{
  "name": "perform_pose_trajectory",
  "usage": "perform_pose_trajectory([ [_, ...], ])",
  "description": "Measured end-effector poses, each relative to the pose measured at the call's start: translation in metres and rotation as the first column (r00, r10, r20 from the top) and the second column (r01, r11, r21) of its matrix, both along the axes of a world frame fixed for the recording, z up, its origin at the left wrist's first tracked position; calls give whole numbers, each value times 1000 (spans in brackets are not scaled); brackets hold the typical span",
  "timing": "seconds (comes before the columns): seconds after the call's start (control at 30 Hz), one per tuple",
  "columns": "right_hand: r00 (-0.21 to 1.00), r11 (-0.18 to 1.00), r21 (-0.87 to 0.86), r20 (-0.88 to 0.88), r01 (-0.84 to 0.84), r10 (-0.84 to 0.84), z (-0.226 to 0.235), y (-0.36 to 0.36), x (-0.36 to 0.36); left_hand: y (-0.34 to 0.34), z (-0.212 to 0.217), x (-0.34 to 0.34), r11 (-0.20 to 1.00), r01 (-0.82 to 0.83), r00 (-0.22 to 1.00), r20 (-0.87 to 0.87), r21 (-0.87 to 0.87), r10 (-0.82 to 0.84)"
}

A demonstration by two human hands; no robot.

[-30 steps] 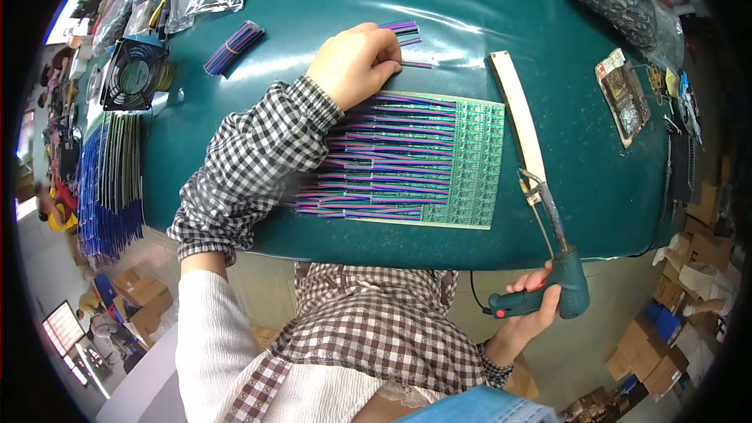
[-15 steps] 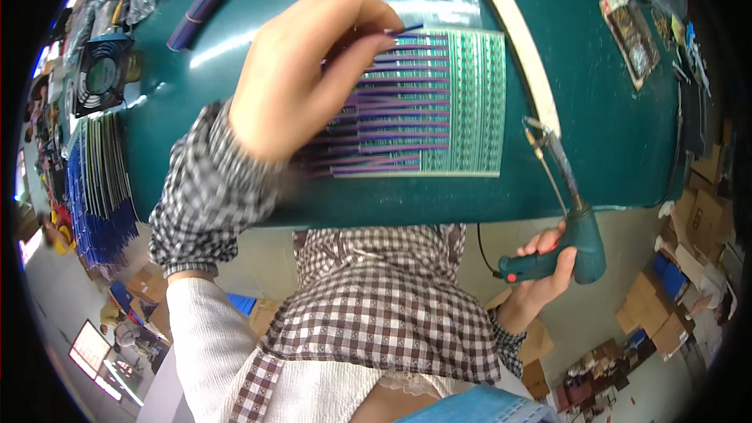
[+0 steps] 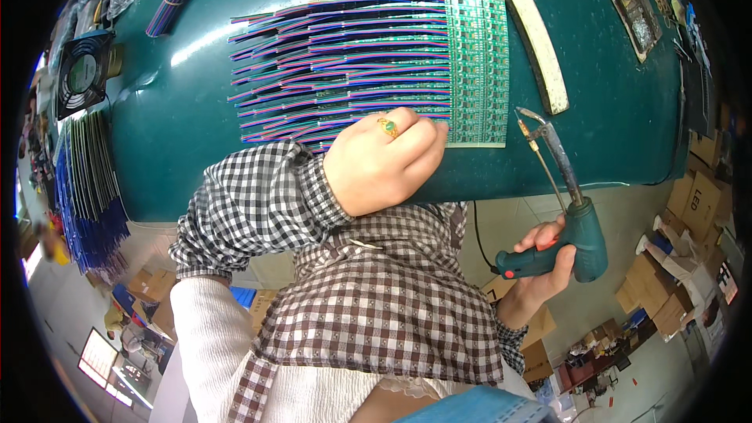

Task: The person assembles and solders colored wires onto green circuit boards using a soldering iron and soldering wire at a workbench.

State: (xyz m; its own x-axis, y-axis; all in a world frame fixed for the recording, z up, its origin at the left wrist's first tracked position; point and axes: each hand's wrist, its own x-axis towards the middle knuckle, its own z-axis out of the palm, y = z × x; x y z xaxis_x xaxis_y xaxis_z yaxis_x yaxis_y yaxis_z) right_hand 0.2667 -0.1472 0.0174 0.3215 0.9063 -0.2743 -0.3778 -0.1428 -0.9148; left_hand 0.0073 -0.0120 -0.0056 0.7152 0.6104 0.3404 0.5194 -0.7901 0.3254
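Teal bench [image 3: 196, 157]: left hand [image 3: 380, 160], fingers curled together, has dropped onto the wired circuit panel's [image 3: 470, 63] 6 o'clock edge; right hand [image 3: 540, 266] clamps the soldering gun [image 3: 576, 227] at 4 o'clock.

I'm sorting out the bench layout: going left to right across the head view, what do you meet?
Small fan → coloured wires → green circuit board → pale strip → soldering gun, held in the right hand.

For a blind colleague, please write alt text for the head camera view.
A left hand presses coloured wires against a green circuit board panel on a teal table, while the right hand holds a teal soldering gun beside it.
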Motion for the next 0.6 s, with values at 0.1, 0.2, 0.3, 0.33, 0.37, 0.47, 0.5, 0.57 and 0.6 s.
perform_pose_trajectory([
  [0.1,991,998,-38,129,49,-43,5,0,-7,1,-3,1,996,2,999,31,85,-4],
  [0.2,981,997,-53,185,64,-53,8,-3,-14,1,-5,1,994,-4,999,39,105,0],
  [0.3,984,996,-76,177,37,-23,9,-8,-17,0,-2,2,996,-14,1000,26,87,11],
  [0.33,979,998,-60,198,-27,39,8,-11,-14,-1,0,2,998,-21,1000,12,64,20],
  [0.37,970,995,-46,220,-92,100,7,-12,-13,-1,-1,2,998,-21,1000,13,62,21],
  [0.47,972,991,-53,198,-121,129,6,-14,-15,1,-3,4,998,-16,999,32,61,15],
  [0.5,971,991,-55,199,-120,128,7,-14,-16,2,-5,4,996,-25,999,47,90,21],
  [0.57,959,987,-68,235,-146,158,8,-15,-18,3,-7,4,992,-34,998,62,118,27],
  [0.6,959,987,-69,236,-146,158,8,-15,-19,3,-7,4,994,-29,998,64,106,23],
])
